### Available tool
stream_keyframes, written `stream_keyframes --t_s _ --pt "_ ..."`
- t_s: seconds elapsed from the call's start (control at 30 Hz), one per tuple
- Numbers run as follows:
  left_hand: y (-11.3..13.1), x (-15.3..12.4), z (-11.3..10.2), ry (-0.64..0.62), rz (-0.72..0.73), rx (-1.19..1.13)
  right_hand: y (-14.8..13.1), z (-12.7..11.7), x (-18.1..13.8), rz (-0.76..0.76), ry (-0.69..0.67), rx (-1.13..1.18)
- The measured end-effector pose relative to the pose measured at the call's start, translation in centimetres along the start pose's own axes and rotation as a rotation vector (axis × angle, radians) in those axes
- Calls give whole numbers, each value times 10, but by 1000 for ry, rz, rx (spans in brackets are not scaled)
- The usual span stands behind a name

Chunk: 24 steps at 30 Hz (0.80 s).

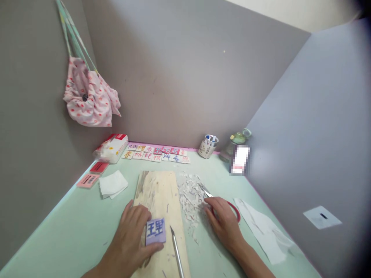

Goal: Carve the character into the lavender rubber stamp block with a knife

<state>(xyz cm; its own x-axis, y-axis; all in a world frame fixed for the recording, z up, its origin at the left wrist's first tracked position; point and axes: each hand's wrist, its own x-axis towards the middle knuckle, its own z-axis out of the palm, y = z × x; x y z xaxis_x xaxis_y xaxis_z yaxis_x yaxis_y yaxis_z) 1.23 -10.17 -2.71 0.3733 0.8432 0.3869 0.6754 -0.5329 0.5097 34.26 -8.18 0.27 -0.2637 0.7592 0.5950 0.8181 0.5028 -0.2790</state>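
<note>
My left hand (130, 231) grips a small lavender square block (160, 238) by its left and lower edges. A blue handwritten Chinese character covers its upper face. The block is over a long wooden board (158, 189) with scratches and grey stains. Just right of the block, a silver craft knife (177, 253) lies on the board, tip pointing away from me. My right hand (224, 220) is closed over the red-handled scissors (236, 212), their blades pointing up and left; part of the handles is hidden under the fingers. Pale cut scraps (188, 195) lie between the board and this hand.
Two rows of character-marked squares (156, 152) run along the back, beside a tissue pack (116, 148) and a pen can (208, 146). White paper squares (113, 183) and red cards (98, 167) lie left. Paper strips (263, 227), a blurred phone-like object (240, 159) and walls stand right.
</note>
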Motion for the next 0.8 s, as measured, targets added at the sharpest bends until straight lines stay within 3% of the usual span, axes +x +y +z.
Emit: stream_keyframes --t_s 0.13,0.33,0.43,0.8 --pt "-6 -4 -4 -21 56 2 -8 -3 1 -17 -12 24" --pt "-4 -3 -16 -51 79 70 -56 -6 -7 -292 -313 193" --pt "1 -1 -21 -64 65 73 -72 -5 -8 -392 -402 162" --pt "4 0 -19 -145 -5 -22 -93 -13 -3 -733 -347 -180"
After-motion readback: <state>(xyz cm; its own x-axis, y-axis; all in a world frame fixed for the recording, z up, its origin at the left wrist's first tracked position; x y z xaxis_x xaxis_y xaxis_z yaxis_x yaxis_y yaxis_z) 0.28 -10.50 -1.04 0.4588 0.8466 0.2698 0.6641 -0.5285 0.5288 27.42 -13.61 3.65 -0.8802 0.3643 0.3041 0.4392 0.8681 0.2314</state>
